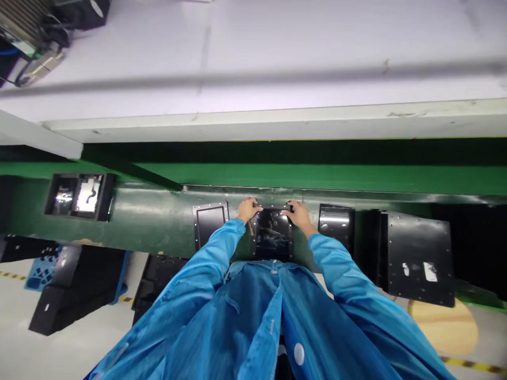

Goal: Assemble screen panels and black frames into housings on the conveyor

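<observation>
A black framed panel with a glossy middle and small dots along its border lies on the green bench in front of me. My left hand grips its far left corner, thumb on top of the frame. At the far right corner, my right hand holds it the same way. The panel's near edge meets my blue coat, so its end is partly hidden. Left of it rests a matte dark panel with a dotted grey rim. To the right stands another glossy black part.
A pale shelf overhangs the green bench. On the bench's left sits a black tray; a stack of black panels stands right. Below are a round wooden stool and black boxes on a blue pallet.
</observation>
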Motion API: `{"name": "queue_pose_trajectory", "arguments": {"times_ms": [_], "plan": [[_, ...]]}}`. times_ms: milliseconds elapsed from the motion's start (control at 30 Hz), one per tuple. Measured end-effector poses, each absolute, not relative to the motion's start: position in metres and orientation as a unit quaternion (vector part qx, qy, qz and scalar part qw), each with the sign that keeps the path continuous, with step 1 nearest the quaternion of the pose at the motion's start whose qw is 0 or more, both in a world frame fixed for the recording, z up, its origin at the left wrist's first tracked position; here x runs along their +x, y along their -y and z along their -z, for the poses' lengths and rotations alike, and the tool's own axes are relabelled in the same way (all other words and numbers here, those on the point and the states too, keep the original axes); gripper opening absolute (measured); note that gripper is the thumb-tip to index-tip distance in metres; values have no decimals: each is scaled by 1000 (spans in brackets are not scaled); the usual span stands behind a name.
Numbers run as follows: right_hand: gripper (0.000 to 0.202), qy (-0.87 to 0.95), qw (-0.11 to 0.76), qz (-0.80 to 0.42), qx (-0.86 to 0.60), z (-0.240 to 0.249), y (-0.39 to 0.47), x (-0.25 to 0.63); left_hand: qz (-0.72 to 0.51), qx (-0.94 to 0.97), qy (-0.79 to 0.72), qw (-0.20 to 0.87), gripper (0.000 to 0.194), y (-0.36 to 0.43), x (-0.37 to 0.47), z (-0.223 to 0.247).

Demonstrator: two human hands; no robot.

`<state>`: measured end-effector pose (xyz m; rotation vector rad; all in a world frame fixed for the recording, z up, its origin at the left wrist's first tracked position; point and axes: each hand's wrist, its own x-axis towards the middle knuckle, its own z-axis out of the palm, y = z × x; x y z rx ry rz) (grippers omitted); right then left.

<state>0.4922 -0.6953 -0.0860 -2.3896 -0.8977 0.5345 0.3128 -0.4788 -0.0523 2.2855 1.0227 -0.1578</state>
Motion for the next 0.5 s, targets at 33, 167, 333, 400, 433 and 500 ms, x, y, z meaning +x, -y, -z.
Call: {"name": "queue_pose_trajectory", "arguments": {"times_ms": [33,167,333,400,433,500], "plan": [[46,339,268,-201,-879,89,696,494,59,862,-396,312,34,478,313,54],[49,350,259,-231,-870,96,696,496,45,845,-425,322,30,478,305,59],[60,357,233,-200,-882,93,687,495,17,831,-434,347,32,489,311,57],[60,359,211,-188,-890,88,687,496,-5,827,-435,357,35,499,310,53],[59,357,200,-184,-894,85,688,496,-26,826,-436,355,39,504,303,50],[58,344,184,-163,-906,77,691,492,-82,823,-462,319,47,514,271,46]]}}
